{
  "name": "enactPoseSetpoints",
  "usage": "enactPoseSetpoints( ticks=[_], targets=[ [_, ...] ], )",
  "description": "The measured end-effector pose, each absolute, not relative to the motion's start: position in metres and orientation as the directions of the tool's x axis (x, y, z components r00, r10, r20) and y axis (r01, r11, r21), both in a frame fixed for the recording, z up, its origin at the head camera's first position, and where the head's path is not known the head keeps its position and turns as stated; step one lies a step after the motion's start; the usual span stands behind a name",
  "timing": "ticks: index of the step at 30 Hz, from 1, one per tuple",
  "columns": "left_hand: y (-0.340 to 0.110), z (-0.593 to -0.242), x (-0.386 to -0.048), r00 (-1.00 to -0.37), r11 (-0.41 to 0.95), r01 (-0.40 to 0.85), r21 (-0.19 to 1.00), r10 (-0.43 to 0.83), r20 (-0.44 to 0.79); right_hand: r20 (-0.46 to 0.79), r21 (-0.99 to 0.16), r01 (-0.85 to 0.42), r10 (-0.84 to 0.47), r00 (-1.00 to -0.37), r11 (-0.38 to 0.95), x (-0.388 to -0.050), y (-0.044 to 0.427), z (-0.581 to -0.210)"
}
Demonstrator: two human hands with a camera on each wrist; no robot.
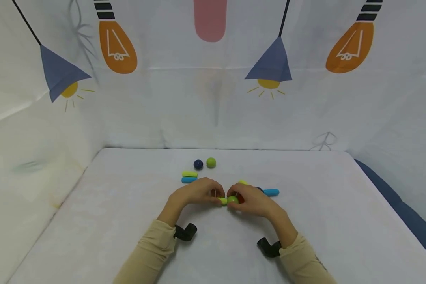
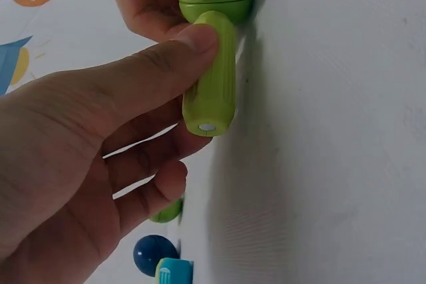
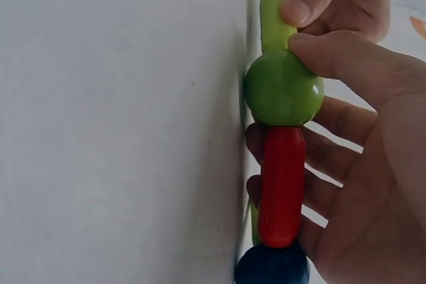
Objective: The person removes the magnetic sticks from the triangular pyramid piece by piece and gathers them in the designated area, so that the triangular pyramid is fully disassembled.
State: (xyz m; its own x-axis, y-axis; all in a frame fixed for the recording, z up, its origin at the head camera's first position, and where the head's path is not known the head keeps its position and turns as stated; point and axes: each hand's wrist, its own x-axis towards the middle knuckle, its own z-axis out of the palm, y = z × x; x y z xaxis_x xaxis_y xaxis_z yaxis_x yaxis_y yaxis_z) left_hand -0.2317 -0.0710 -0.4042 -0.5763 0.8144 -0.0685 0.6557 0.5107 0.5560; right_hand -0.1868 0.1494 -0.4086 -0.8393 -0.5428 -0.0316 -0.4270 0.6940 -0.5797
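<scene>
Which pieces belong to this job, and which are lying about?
In use:
lime rod (left hand)
green ball (right hand)
red rod
dark blue ball
probably: rightmost blue rod, lime rod behind right hand

Lying about, apparently:
loose navy ball
loose green ball
loose lime rod
loose blue rod

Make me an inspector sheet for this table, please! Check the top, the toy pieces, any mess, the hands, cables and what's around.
Surface: white tabletop, shadows beside the arms.
Job's things: yellow-green rod touching a green ball; a red rod at that ball's other side, then a dark blue ball. Beyond the left hand: second blue ball, second green ball, lime rod, blue rod.
Clutter: nothing seen.
Hands: left pinches the yellow-green rod; right hand holds the green ball. Each wrist wears a black piece.
Cables: nothing seen.
Surroundings: white sheeting with printed lamps and bulbs; something dark blue past the table's right edge, can't tell what.
</scene>
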Motion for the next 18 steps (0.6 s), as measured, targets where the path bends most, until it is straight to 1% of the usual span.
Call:
enactPoseSetpoints(
  ticks=[3, 5, 9, 12, 15, 18],
  targets=[
    [-0.073, -0.401, -0.232, -0.545, 0.485, 0.664, 0.569, 0.835, -0.075, -0.027, -0.574, -0.432, -0.543, -0.839, 0.696, -0.187, 0.147, -0.411],
    [-0.075, -0.397, -0.231, -0.536, 0.482, 0.667, 0.568, 0.840, -0.085, -0.026, -0.569, -0.436, -0.545, -0.838, 0.697, -0.186, 0.145, -0.412],
    [-0.081, -0.393, -0.232, -0.551, 0.519, 0.650, 0.555, 0.825, -0.126, -0.026, -0.551, -0.421, -0.519, -0.854, 0.721, -0.186, 0.141, -0.413],
    [-0.092, -0.394, -0.236, -0.592, 0.553, 0.639, 0.535, 0.797, -0.116, -0.024, -0.541, -0.398, -0.487, -0.873, 0.741, -0.186, 0.142, -0.413],
    [-0.106, -0.394, -0.240, -0.647, 0.575, 0.627, 0.526, 0.761, -0.060, -0.011, -0.533, -0.404, -0.484, -0.875, 0.743, -0.187, 0.142, -0.414],
    [-0.120, -0.390, -0.243, -0.699, 0.590, 0.599, 0.542, 0.715, -0.007, 0.003, -0.516, -0.426, -0.496, -0.869, 0.743, -0.187, 0.142, -0.414]
  ],
)
